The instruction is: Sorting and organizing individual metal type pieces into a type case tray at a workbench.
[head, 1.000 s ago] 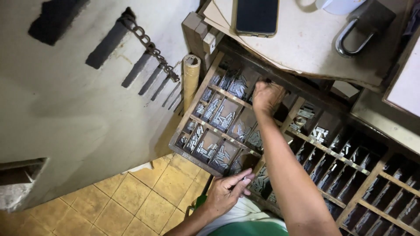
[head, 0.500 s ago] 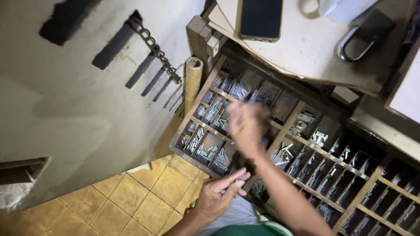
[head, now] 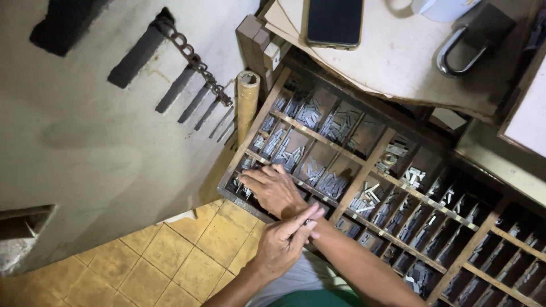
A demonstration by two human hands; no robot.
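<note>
Below the cluttered counter, the wooden tray held metal type; the right hand reached flat-fingered into its near-left compartments, picking, while the left hand pinched a small piece.

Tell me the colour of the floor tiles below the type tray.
Yellow-ochre square tiles with darker grout lines, seen in the head view, beside the wooden tray.

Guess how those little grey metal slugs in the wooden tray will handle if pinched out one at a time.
The metal slugs look rigid and probably dense for their size. Bare grey faces suggest they may slip from a pinch. They lie jumbled in the wooden tray, so neighbours likely shift when the right hand lifts one.
</note>
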